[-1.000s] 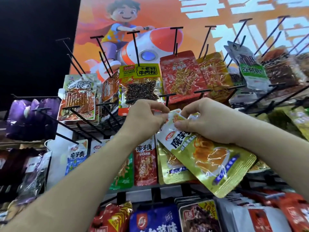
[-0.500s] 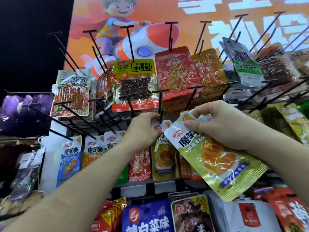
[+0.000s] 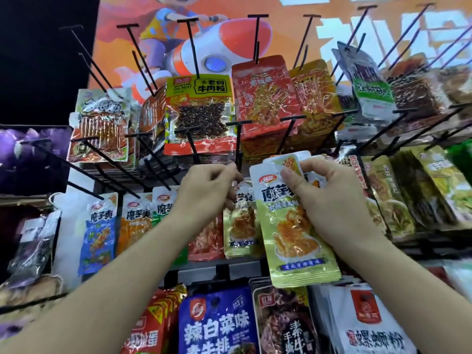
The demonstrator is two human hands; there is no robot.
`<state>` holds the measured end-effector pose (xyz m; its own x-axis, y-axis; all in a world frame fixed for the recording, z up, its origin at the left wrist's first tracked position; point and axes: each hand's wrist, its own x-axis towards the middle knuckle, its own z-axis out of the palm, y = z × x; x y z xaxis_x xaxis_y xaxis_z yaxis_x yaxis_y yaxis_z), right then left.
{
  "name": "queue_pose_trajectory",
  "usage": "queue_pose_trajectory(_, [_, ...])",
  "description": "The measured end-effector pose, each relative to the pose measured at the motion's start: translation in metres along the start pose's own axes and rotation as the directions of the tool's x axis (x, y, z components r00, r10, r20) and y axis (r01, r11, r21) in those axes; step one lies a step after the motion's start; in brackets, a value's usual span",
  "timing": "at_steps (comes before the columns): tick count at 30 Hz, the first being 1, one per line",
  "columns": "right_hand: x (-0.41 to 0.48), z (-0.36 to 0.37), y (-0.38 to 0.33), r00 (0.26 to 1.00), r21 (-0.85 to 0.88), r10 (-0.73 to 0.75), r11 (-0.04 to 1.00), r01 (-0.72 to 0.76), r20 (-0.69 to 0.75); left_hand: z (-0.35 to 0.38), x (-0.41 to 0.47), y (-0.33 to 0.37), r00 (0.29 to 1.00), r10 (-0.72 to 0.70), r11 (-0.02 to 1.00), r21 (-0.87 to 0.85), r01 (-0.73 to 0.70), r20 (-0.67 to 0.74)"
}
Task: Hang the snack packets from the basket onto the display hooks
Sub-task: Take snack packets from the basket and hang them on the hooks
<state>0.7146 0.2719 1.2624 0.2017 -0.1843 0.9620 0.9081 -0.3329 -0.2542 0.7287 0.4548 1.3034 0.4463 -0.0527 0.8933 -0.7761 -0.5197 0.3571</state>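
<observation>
1. Nearest, the right hand [image 3: 332, 200] has its fingers clamped on the top of a green-gold snack packet [image 3: 298, 241], which hangs at its 7 o'clock.
2. At the packet's 9 o'clock, the left hand [image 3: 207, 192] pinches its fingers together on a black hook [image 3: 238, 144].
3. Farther back, matching hung packets [image 3: 240, 223] sit at the hook's 6 o'clock.

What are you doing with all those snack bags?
A person is hanging up snacks. The right hand grips a yellow-green packet by its top, beside a black hook, and the packet is not yet hung on it. The left hand has its fingers curled at the tops of the matching packets already hanging there. What exactly they pinch is unclear.
</observation>
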Motion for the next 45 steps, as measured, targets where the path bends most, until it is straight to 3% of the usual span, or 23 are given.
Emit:
queue_pose_trajectory(1, [-0.002, 0.002, -0.001, 1.000, 0.022, 0.003, 1.000, -0.003, -0.019, 0.000, -0.013, 0.009, 0.997, -0.068, 0.970, -0.231, 0.076, 0.043])
queue_pose_trajectory(3, [-0.005, 0.008, -0.003, 0.999, 0.049, -0.003, 0.999, 0.006, -0.045, 0.006, -0.031, 0.018, 0.991, -0.091, 0.917, -0.380, 0.123, 0.100])
queue_pose_trajectory(10, [-0.012, 0.017, -0.012, 0.999, 0.158, -0.040, 0.986, 0.043, -0.016, 0.013, -0.028, 0.015, 0.985, -0.171, 0.845, -0.517, 0.137, -0.018])
queue_pose_trajectory(13, [-0.011, 0.011, -0.011, 0.999, 0.011, -0.020, 1.000, 0.020, -0.031, 0.008, -0.018, 0.009, 0.969, -0.245, 0.795, -0.581, 0.175, -0.042])
queue_pose_trajectory(15, [-0.008, 0.012, -0.011, 0.999, -0.102, -0.035, 0.994, 0.031, -0.037, 0.006, -0.007, 0.007, 0.959, -0.266, 0.803, -0.573, 0.163, -0.101])
queue_pose_trajectory(17, [-0.004, 0.015, -0.014, 0.998, -0.184, -0.069, 0.981, 0.066, -0.010, 0.007, 0.002, 0.009, 0.972, -0.181, 0.856, -0.510, 0.083, -0.146])
queue_pose_trajectory(22, [0.004, 0.017, -0.013, 0.997, -0.182, -0.072, 0.980, 0.078, 0.043, 0.011, 0.012, 0.018, 0.970, 0.024, 0.933, -0.343, -0.108, -0.241])
queue_pose_trajectory(26, [0.006, 0.017, -0.009, 0.996, -0.167, -0.056, 0.984, 0.067, 0.075, 0.010, 0.022, 0.017, 0.961, 0.014, 0.952, -0.291, -0.097, -0.275])
queue_pose_trajectory(37, [0.008, 0.004, -0.007, 0.997, -0.186, -0.023, 0.982, 0.037, 0.077, 0.008, 0.022, 0.024, 0.970, -0.112, 0.901, -0.434, 0.007, -0.217])
queue_pose_trajectory(39, [0.009, 0.002, -0.008, 0.997, -0.192, -0.023, 0.981, 0.038, 0.078, 0.009, 0.020, 0.021, 0.966, -0.062, 0.932, -0.361, -0.034, -0.250])
queue_pose_trajectory(42, [0.009, 0.000, -0.010, 0.997, -0.213, -0.012, 0.977, 0.028, 0.076, 0.011, 0.018, 0.021, 0.946, 0.085, 0.984, -0.123, -0.129, -0.314])
queue_pose_trajectory(45, [0.008, -0.001, -0.011, 0.998, -0.235, -0.017, 0.972, 0.033, 0.068, 0.011, 0.020, 0.020, 0.945, 0.090, 0.980, -0.141, -0.140, -0.315])
